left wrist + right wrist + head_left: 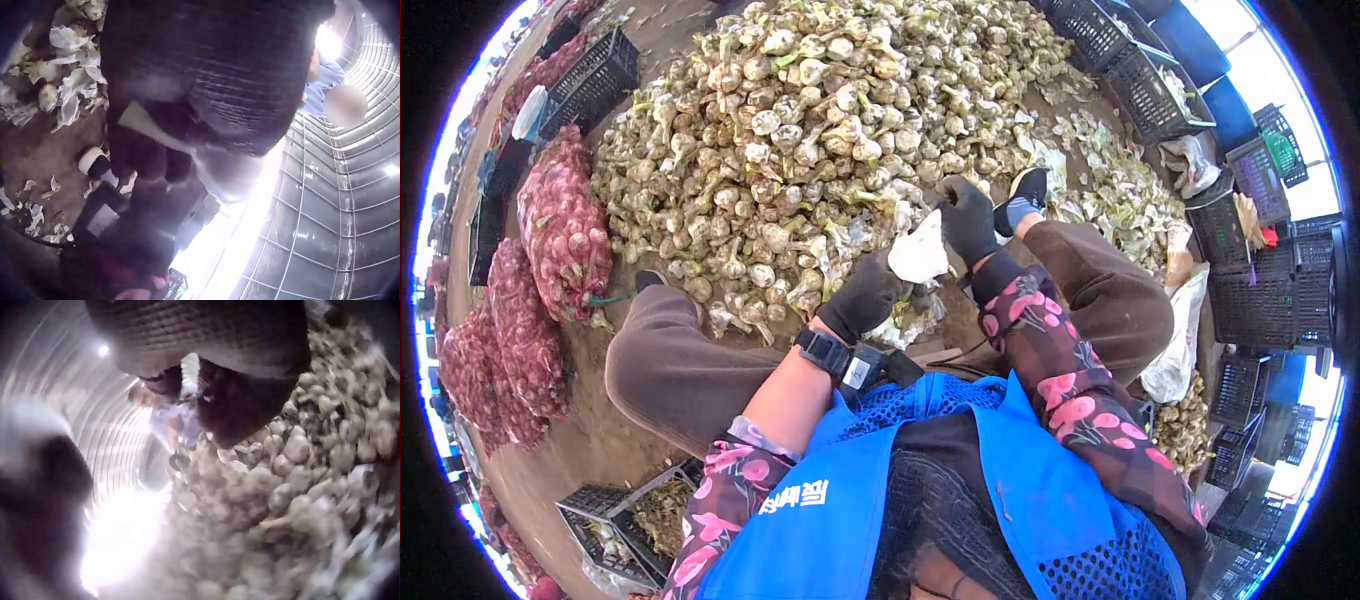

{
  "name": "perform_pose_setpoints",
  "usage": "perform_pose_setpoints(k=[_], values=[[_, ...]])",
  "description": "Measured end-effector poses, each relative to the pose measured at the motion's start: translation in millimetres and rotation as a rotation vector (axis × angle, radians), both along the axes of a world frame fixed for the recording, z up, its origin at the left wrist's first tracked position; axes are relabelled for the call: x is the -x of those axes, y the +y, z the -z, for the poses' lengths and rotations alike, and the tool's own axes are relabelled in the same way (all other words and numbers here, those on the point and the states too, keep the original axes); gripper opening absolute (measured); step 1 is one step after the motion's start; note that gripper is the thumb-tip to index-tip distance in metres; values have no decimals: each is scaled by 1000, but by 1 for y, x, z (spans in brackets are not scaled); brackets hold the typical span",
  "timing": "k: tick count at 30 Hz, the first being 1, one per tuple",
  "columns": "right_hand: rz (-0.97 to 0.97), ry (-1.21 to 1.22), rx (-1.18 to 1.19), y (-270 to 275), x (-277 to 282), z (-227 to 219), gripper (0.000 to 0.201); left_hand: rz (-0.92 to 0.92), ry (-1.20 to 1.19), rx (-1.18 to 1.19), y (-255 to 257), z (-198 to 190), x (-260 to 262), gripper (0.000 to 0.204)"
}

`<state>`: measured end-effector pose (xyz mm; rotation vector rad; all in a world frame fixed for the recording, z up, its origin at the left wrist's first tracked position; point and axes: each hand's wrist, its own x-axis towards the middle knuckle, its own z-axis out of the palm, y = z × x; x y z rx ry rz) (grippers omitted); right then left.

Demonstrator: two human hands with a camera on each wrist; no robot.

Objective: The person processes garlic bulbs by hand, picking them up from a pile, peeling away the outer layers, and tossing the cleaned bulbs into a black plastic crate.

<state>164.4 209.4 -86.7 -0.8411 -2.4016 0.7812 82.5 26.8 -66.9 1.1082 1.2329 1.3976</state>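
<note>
Between the two dark-gloved hands is a white garlic bulb [919, 250], overexposed in the head view. The left hand [865, 295] grips it from its left side. In the left wrist view the bulb [228, 174] shows below the left hand [212, 75], its pale stem [147, 127] running to dark gloved fingers. The right hand [968, 220] is curled at the bulb's other side. In the right wrist view a pale stem piece [190, 372] pokes out between the fingers of the right hand [206, 337]; the fingertips are partly hidden.
A large heap of garlic [790, 130] lies in front of the seated person. Red net sacks [565, 225] stand at the left, black crates [1255, 300] at the right. Loose skins [1115, 180] and a white sack [1180, 345] lie beside the right leg. Another person [175, 422] is beyond the heap.
</note>
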Motion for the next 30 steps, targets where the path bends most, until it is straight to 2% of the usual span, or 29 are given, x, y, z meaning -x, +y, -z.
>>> perform_pose_setpoints(k=[1,3,4,5,7,8,9,11,12,13,15,16,17,19,20,21,22,23,24,25,26,27,29,30], values=[[2,6,4,6,-4,6,32,2,6,4,1,2,0,24],[-89,453,1453,4,-6,-5,31,-186,75,122,3,4,-1,22],[-151,281,1452,3,-9,-12,33,-293,-75,257,4,4,-4,21],[-294,172,1188,0,-11,-3,36,-302,-77,253,7,9,-4,21],[-415,-25,472,-21,-19,-19,40,-391,-266,210,13,25,-7,24],[-369,15,485,-32,-20,-36,39,-370,-175,250,13,20,-6,28],[-368,16,482,-36,-19,-35,39,-368,-174,247,13,20,-5,28],[-388,-1,-101,-40,-13,-35,34,-313,-277,294,11,21,-2,29],[-354,-99,3,-41,-11,-45,32,-249,-328,187,10,26,-1,28],[-351,-101,9,-42,-10,-40,32,-246,-330,193,5,30,-1,28],[-197,107,37,-35,-4,-16,35,-188,-70,342,3,21,3,23],[-137,111,-61,-21,-1,3,34,-89,-51,139,2,25,4,25],[-55,35,-55,-7,-3,17,35,59,-46,-30,-2,14,2,29],[21,18,154,5,-16,6,33,11,373,-335,4,4,-3,33],[35,117,170,5,-20,3,36,38,116,-141,-1,8,-3,34],[16,184,63,17,-22,23,33,58,-144,49,-6,11,-2,35],[29,-36,107,32,-33,38,30,38,-35,48,-4,13,1,34],[43,-252,149,35,-35,32,27,17,74,48,-2,14,5,34],[39,-249,145,35,-34,29,27,38,82,-42,0,14,7,39],[30,-603,65,35,-36,25,24,62,91,-130,1,14,8,44],[23,-957,-17,32,-38,22,21,100,-199,-48,0,8,5,49],[25,-955,-17,31,-44,26,21,102,-197,-48,2,19,6,49],[-149,-231,43,28,-60,42,23,17,-287,22,5,45,4,38],[-285,35,287,7,-51,-7,24,-13,-319,45,5,49,3,36]])
